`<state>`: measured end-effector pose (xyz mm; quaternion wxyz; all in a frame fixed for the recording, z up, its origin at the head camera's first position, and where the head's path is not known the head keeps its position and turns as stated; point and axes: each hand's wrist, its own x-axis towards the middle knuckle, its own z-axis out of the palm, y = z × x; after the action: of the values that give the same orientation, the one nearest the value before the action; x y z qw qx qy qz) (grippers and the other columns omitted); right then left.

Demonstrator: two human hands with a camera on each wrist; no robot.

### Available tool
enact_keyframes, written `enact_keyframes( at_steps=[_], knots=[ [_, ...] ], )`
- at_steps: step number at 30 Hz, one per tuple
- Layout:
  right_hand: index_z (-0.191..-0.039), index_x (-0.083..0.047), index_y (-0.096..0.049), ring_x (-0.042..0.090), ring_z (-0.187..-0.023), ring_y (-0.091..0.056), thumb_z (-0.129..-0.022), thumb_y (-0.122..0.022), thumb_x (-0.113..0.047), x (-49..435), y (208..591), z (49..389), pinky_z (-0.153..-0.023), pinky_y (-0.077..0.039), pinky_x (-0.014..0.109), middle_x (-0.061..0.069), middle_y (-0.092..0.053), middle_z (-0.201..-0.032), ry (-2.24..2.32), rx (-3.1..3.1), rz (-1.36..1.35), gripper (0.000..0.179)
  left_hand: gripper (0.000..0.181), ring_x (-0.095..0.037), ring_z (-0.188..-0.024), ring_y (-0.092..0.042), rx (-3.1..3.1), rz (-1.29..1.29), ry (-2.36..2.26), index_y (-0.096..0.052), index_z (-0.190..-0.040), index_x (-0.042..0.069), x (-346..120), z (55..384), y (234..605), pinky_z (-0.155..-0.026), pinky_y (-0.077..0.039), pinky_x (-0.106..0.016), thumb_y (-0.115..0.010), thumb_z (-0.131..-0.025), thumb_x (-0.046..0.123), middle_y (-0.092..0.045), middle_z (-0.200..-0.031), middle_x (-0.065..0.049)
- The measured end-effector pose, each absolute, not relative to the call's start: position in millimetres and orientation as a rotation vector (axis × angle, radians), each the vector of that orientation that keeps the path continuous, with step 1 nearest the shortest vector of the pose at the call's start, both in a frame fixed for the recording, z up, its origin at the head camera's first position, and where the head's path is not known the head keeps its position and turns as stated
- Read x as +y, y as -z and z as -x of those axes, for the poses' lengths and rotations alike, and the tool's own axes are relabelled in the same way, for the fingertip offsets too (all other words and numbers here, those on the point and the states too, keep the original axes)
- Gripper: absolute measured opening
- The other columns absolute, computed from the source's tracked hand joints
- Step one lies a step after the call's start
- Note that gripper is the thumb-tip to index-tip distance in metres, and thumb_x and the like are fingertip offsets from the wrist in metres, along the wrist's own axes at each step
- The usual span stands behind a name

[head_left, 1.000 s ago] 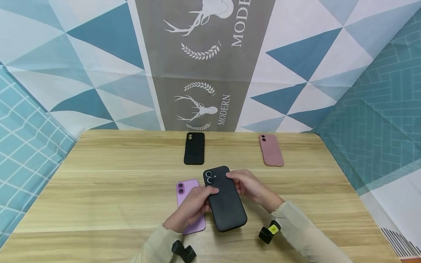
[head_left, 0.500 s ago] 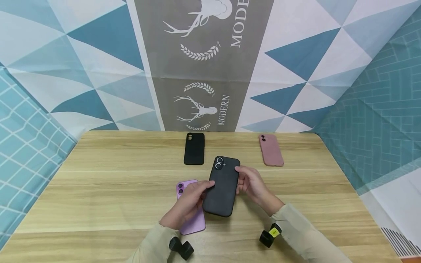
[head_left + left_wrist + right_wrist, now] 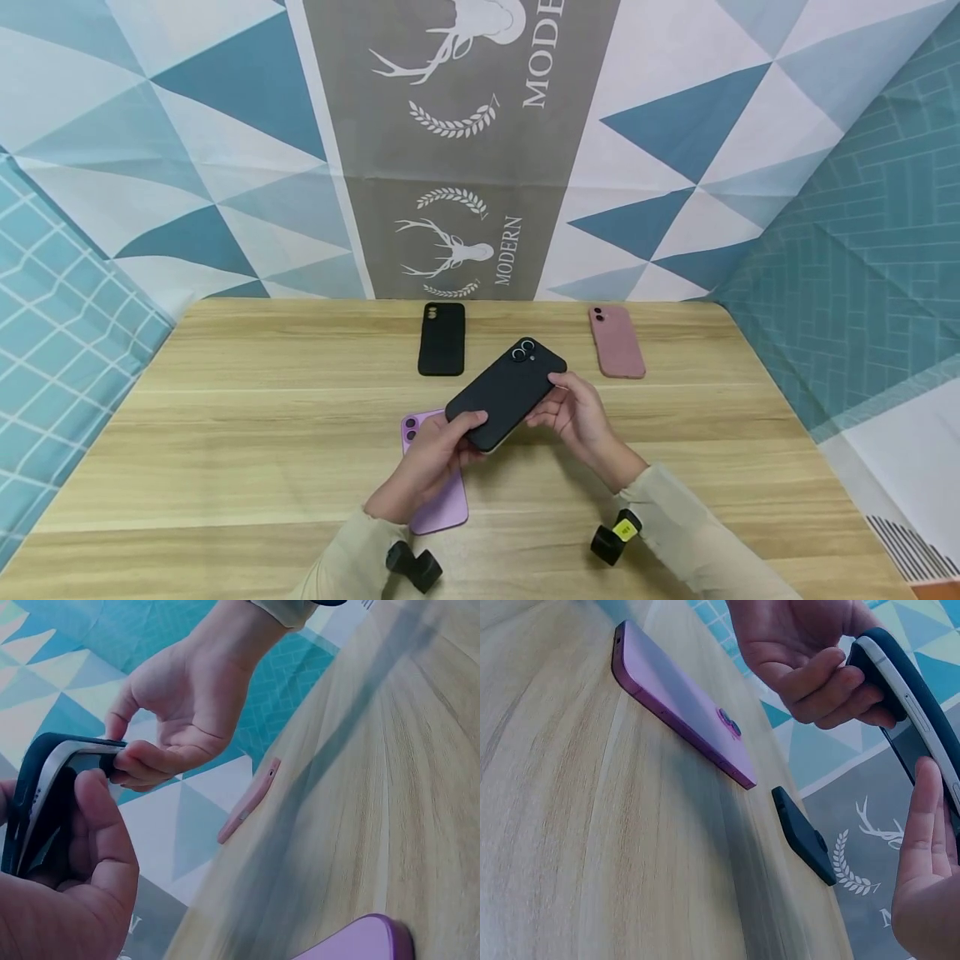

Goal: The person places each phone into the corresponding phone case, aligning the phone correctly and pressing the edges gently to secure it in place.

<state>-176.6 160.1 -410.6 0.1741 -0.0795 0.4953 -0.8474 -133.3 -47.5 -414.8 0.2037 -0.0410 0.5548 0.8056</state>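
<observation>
A phone in a black case (image 3: 508,392) is held above the table, back side up and slanting from lower left to upper right. My left hand (image 3: 431,462) grips its lower left end, thumb on the back and fingers underneath. With the thumb at the edge near the camera end, my right hand (image 3: 581,421) pinches the other side. The phone's pale frame (image 3: 907,694) shows along one side, outside the case's black edge. Partly behind my left forearm, a purple phone (image 3: 444,508) lies on the table.
Toward the back of the wooden table (image 3: 262,433) lie a black phone case (image 3: 442,340) and, to its right, a pink phone case or cased phone (image 3: 619,343). A patterned cloth backdrop (image 3: 637,158) rises behind the table.
Both hands have lifted the black-cased phone away from me and turned it clockwise, so its camera end now points to the upper right. The other items stay put.
</observation>
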Motion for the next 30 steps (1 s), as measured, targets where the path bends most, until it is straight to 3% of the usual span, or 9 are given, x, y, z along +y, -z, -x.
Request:
enact_keyframes(
  at_steps=[7,11,15,18,20,30],
  knots=[
    [-0.097,-0.012,-0.053,0.014,-0.059,-0.068,-0.1,-0.023,-0.018,161,410,178,-0.057,-0.057,0.026,0.0,-0.071,-0.068,2.352,1.444,0.202,0.03,0.038,-0.004,-0.065,-0.063,1.618,0.09,-2.247,-0.051,-0.114,-0.013,-51,134,414,-0.062,-0.054,-0.018,-0.055,-0.088,0.014,-0.067,-0.081,0.004],
    [-0.085,-0.014,-0.057,0.009,-0.051,-0.063,-0.101,-0.027,-0.026,163,407,180,-0.049,-0.05,0.021,-0.003,-0.068,-0.061,2.306,1.547,0.151,0.036,0.028,-0.003,-0.063,-0.062,1.635,0.07,-2.243,-0.058,-0.106,-0.008,-55,135,412,-0.061,-0.051,-0.019,-0.055,-0.088,0.013,-0.068,-0.077,0.005],
    [-0.073,-0.014,-0.061,0.007,-0.044,-0.057,-0.099,-0.031,-0.017,165,407,181,-0.042,-0.045,0.018,-0.003,-0.066,-0.056,2.327,1.588,0.138,0.039,0.025,-0.004,-0.062,-0.06,1.66,0.033,-2.225,-0.061,-0.101,-0.008,-58,135,412,-0.059,-0.049,-0.019,-0.055,-0.087,0.011,-0.068,-0.077,0.005],
    [-0.075,-0.013,-0.059,0.007,-0.041,-0.055,-0.096,-0.032,-0.008,165,407,181,-0.04,-0.044,0.017,-0.002,-0.065,-0.055,2.365,1.584,0.141,0.034,0.025,-0.003,-0.06,-0.059,1.677,0.018,-2.207,-0.062,-0.1,-0.008,-60,135,411,-0.059,-0.05,-0.018,-0.055,-0.087,0.011,-0.068,-0.076,0.005],
    [-0.076,-0.012,-0.057,0.007,-0.041,-0.056,-0.095,-0.032,-0.006,165,407,181,-0.039,-0.044,0.016,-0.002,-0.064,-0.054,2.38,1.578,0.143,0.032,0.02,-0.003,-0.059,-0.059,1.659,0.028,-2.218,-0.064,-0.094,-0.003,-60,136,411,-0.059,-0.05,-0.018,-0.054,-0.088,0.013,-0.069,-0.074,0.006],
    [-0.081,-0.012,-0.061,0.01,-0.052,-0.064,-0.1,-0.026,-0.008,164,411,177,-0.048,-0.051,0.019,0.001,-0.069,-0.063,2.462,1.416,0.221,0.04,0.013,-0.005,-0.062,-0.064,1.513,0.001,-2.345,-0.054,-0.088,0.008,-57,138,407,-0.061,-0.054,-0.017,-0.049,-0.094,0.018,-0.067,-0.066,0.006]
  ],
)
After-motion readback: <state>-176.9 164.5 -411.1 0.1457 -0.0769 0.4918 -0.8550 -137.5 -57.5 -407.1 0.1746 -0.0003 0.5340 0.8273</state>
